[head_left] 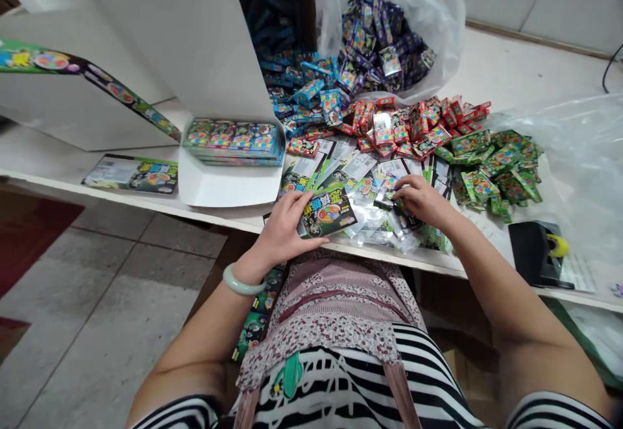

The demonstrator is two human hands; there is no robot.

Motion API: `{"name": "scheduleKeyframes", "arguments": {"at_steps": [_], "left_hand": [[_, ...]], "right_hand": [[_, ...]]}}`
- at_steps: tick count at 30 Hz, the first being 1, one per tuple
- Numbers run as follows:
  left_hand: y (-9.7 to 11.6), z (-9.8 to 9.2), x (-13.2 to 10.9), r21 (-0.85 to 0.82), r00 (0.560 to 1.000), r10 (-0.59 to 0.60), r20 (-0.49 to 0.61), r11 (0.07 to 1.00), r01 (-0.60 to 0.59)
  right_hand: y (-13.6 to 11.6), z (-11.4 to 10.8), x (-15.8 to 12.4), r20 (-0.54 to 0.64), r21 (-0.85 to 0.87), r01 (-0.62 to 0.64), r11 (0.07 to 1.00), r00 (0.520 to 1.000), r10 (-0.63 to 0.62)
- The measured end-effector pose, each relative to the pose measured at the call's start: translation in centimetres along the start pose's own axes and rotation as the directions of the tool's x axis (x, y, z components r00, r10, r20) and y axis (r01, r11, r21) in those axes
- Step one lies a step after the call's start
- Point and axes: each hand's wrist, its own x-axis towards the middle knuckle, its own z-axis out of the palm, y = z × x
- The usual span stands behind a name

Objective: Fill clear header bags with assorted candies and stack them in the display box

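Observation:
My left hand (285,224) grips a dark printed card packet (328,211) at the table's front edge, thumb on top. My right hand (422,198) rests fingers-down on a spread of clear plastic bags with printed cards (370,176), pinching a small packet there. Behind them lie piles of small boxes: red (413,124), green (491,163), blue (306,91). A clear bag of purple boxes (384,39) stands at the back.
A white display box (228,156) filled with several packets sits left of the piles, beside tall white cardboard flaps (146,46). A black tape dispenser (538,254) stands at the right edge. A printed card (131,174) lies on the table (63,163) at the left.

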Motion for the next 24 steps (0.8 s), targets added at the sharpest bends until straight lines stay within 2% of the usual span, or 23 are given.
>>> {"name": "scheduleKeyframes", "arguments": {"at_steps": [2,4,7,9,11,13,15,17,20,24], "left_hand": [[0.3,0.2,0.4,-0.005,0.999,0.03,0.023,1.0,-0.03],[0.6,0.4,0.9,-0.006,0.997,0.05,0.06,0.999,-0.049],[0.8,0.7,1.6,0.012,0.991,0.059,0.116,0.998,-0.061],[0.7,0.9,1.8,0.029,0.991,0.054,0.123,0.998,-0.059],[0.5,1.0,1.8,0.031,0.992,0.047,0.115,0.998,-0.051],[0.2,0.9,1.6,0.003,0.992,0.045,0.119,0.999,-0.046],[0.1,0.9,1.5,-0.037,0.989,0.059,0.137,0.998,-0.054],[0.1,0.8,1.6,-0.071,0.985,0.097,0.144,0.994,-0.088],[0.3,0.8,1.9,-0.089,0.973,0.165,0.163,0.984,-0.152],[0.6,0.7,2.2,-0.115,0.955,0.203,0.217,0.977,-0.181]], "right_hand": [[-0.4,-0.1,-0.6,-0.017,-0.027,-0.052,0.998,0.999,0.051],[-1.1,-0.1,-0.4,-0.032,-0.08,-0.164,0.983,0.986,0.162],[-2.1,0.3,0.6,0.026,-0.159,-0.305,0.939,0.95,0.312],[-2.7,0.4,0.9,0.021,-0.136,-0.342,0.93,0.937,0.348],[-3.5,-0.3,0.7,-0.046,-0.036,-0.307,0.951,0.951,0.305],[-4.7,-1.6,0.1,-0.059,0.081,-0.18,0.98,0.981,0.185],[-6.2,-3.3,-0.4,0.027,0.151,-0.038,0.988,0.999,0.034],[-7.7,-4.5,-0.5,0.142,0.166,0.049,0.985,0.987,-0.073],[-9.1,-5.3,0.1,0.245,0.143,0.116,0.983,0.958,-0.149],[-9.0,-5.2,1.1,0.303,0.114,0.159,0.981,0.935,-0.187]]}}
